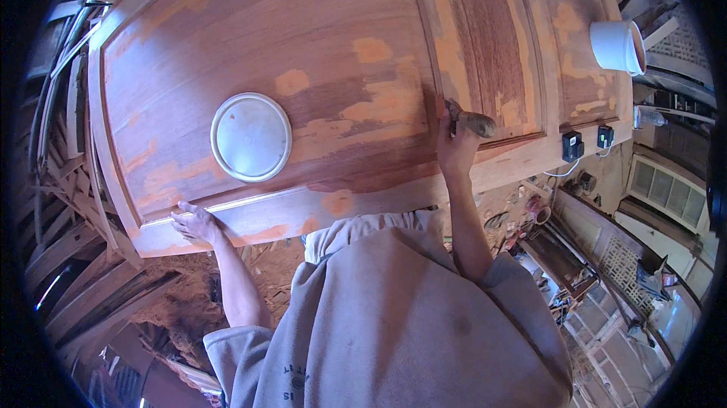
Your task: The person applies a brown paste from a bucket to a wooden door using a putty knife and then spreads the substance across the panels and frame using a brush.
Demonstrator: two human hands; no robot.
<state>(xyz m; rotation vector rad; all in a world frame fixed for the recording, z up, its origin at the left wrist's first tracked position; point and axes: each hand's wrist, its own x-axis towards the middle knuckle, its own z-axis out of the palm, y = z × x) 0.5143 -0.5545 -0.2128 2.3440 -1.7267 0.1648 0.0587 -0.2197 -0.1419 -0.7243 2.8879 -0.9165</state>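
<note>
A large reddish-brown wooden door lies flat in front of me, patched with pale orange filler. My right hand grips a putty knife whose blade touches the groove beside the door's raised panel. My left hand rests flat, fingers spread, on the door's near edge at the left. A round white lid lies on the door between my hands.
A white plastic tub stands on the door's far right corner. Two small black devices with a white cable sit at the door's right edge. Stacked timber frames are on the left, a cluttered workbench on the right.
</note>
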